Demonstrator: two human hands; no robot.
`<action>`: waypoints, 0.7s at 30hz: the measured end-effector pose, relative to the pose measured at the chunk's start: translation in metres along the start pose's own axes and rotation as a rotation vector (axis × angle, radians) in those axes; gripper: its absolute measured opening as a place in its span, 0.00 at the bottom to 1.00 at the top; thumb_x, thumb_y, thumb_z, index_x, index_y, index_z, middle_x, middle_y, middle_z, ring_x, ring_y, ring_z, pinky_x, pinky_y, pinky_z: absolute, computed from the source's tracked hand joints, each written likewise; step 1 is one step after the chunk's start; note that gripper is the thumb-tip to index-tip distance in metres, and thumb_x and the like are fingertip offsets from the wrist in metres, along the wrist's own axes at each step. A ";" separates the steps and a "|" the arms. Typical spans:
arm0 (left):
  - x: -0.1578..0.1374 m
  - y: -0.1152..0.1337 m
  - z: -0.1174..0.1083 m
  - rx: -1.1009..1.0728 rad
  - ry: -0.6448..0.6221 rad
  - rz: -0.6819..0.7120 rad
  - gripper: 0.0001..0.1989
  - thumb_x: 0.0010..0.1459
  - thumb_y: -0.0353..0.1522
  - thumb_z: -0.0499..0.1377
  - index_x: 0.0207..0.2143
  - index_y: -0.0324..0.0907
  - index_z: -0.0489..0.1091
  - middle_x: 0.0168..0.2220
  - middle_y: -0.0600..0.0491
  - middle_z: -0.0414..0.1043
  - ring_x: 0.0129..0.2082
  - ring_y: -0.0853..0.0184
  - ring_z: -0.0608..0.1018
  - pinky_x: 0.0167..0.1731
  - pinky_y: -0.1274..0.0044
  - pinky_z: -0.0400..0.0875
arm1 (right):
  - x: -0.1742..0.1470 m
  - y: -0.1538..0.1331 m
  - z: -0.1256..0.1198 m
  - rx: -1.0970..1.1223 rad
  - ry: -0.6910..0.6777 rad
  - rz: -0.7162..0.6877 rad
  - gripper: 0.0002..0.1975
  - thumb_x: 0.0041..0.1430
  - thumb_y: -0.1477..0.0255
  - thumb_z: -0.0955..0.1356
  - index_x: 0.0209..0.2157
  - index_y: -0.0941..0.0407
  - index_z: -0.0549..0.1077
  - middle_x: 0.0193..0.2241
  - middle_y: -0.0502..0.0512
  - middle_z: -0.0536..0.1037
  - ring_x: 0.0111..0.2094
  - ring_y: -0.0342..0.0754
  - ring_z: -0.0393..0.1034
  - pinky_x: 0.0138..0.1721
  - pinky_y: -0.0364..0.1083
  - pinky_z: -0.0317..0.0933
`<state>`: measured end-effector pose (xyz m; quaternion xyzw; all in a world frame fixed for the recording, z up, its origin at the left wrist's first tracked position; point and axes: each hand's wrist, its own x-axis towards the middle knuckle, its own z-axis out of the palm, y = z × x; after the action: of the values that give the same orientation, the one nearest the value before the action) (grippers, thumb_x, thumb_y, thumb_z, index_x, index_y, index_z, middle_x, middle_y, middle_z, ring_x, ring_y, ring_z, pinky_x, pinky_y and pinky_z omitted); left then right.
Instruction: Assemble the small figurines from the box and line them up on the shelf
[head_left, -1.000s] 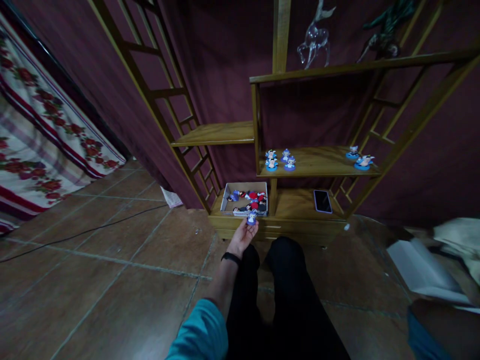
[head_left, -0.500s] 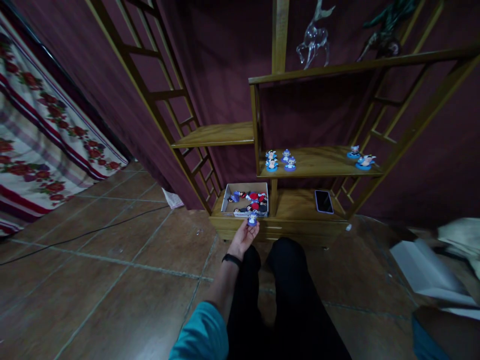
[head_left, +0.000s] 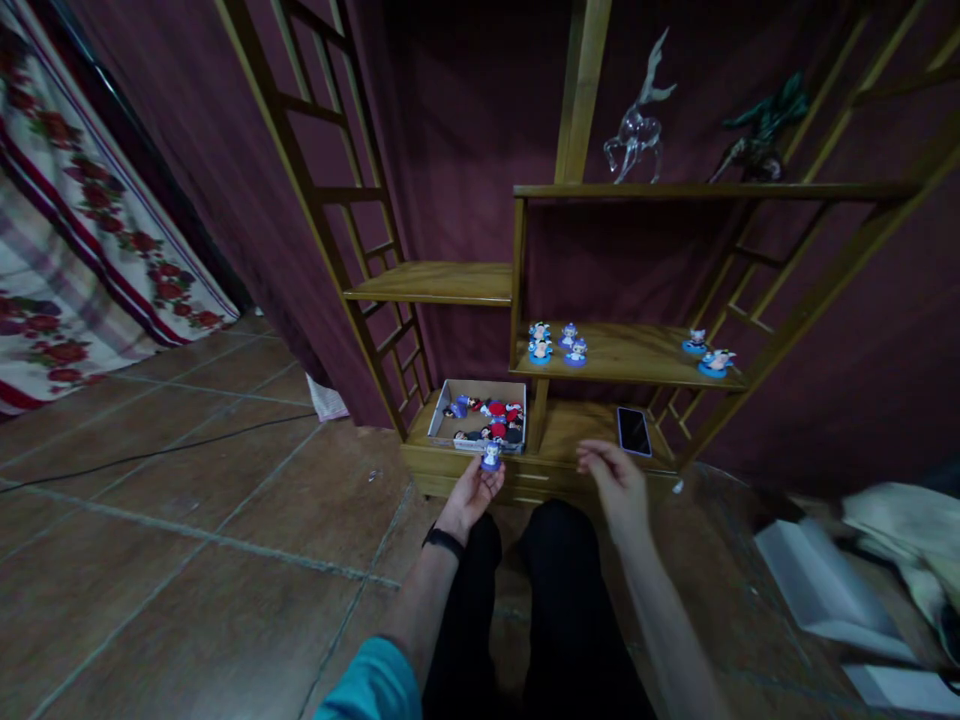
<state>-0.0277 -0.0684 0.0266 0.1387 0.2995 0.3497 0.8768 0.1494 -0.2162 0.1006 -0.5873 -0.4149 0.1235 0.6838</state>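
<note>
My left hand (head_left: 471, 498) is closed on a small purple-and-white toy figurine (head_left: 491, 457), held upright at the fingertips just in front of a shallow cardboard box (head_left: 442, 432). Inside that box lie several loose figurines (head_left: 495, 410) in red, black and purple. My right hand (head_left: 616, 486) hovers before the lower shelf, its fingers loosely bent and pointing left, with nothing visible in them. On the shelf above stand two purple figurines (head_left: 575, 351) beside two blue-based ones (head_left: 540, 350). Another pair of blue-based figurines (head_left: 716, 362) is at that shelf's right end.
A phone (head_left: 634, 431) lies on the lower shelf (head_left: 574, 430). Higher up stand a clear glass deer (head_left: 637, 135) and a dark green statue (head_left: 761, 130). A cable (head_left: 165, 452) crosses the tiled floor at left; a white box-like object (head_left: 825, 585) lies at right.
My right hand has come up from the lower right to in front of the lower shelf. The left hand still holds the purple figurine before the box. The view has tilted upward slightly.
</note>
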 end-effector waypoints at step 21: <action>0.011 -0.012 -0.001 0.089 -0.111 0.126 0.13 0.49 0.19 0.59 0.37 0.38 0.71 0.36 0.49 0.75 0.37 0.69 0.77 0.43 0.76 0.69 | 0.000 0.093 0.108 0.298 -0.363 0.340 0.21 0.46 0.64 0.69 0.44 0.53 0.69 0.41 0.54 0.75 0.44 0.50 0.69 0.47 0.49 0.62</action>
<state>-0.0155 -0.0692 0.0157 0.2152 0.2563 0.3820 0.8614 0.1018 -0.1142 0.0126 -0.5097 -0.4032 0.3991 0.6468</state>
